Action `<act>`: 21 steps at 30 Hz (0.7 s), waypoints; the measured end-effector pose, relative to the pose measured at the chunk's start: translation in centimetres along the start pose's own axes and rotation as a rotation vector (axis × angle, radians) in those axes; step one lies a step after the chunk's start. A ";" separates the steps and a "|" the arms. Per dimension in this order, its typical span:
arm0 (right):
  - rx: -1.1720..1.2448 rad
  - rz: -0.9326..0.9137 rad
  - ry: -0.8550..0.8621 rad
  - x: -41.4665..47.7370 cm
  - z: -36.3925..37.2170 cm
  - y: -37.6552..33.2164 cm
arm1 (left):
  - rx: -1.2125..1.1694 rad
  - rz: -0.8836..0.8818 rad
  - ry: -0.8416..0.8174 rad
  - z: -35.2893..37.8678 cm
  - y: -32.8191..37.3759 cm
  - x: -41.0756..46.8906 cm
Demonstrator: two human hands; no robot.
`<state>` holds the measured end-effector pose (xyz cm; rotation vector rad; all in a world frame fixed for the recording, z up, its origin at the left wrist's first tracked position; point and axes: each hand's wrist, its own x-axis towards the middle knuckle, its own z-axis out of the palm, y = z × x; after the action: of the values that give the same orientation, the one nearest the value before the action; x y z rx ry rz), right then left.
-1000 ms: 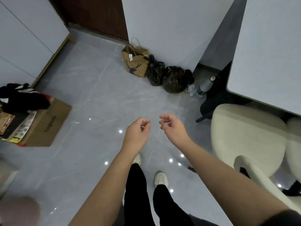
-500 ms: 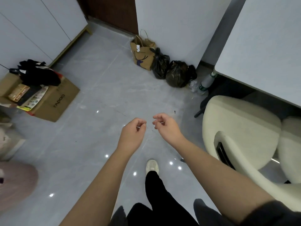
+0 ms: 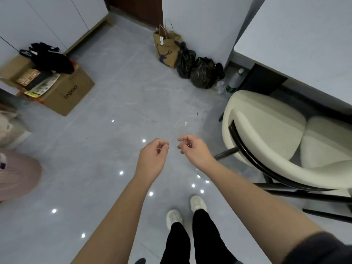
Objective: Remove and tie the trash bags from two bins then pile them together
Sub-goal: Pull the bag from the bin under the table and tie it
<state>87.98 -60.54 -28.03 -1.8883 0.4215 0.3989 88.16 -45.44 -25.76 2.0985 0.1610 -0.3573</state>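
Note:
Two tied black trash bags lie side by side on the grey floor against the white wall: a narrow trash bag (image 3: 185,60) on the left and a rounder trash bag (image 3: 204,72) on the right, touching each other. My left hand (image 3: 153,156) and my right hand (image 3: 192,149) hover close together over the floor in the middle of the view, well short of the bags. Both hands have their fingers curled in with nothing held. No bin is in view.
A brown paper bag (image 3: 165,48) stands left of the trash bags. A green-capped bottle (image 3: 234,80) leans by the wall. A cream chair (image 3: 266,138) and a white table (image 3: 297,42) fill the right side. A cardboard box (image 3: 62,90) with clutter sits at left.
I have stepped back and turned a little, so the bags, box and chair have shifted in view. Both hands stay curled and empty, close together.

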 end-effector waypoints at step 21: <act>-0.207 -0.099 -0.198 -12.4 -19.2 15.6 | -0.018 -0.106 0.158 22.5 5.5 -18.0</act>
<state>71.15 -82.55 -28.61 -2.0363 0.1584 0.5753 68.21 -66.96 -26.67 2.1049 0.3685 -0.2515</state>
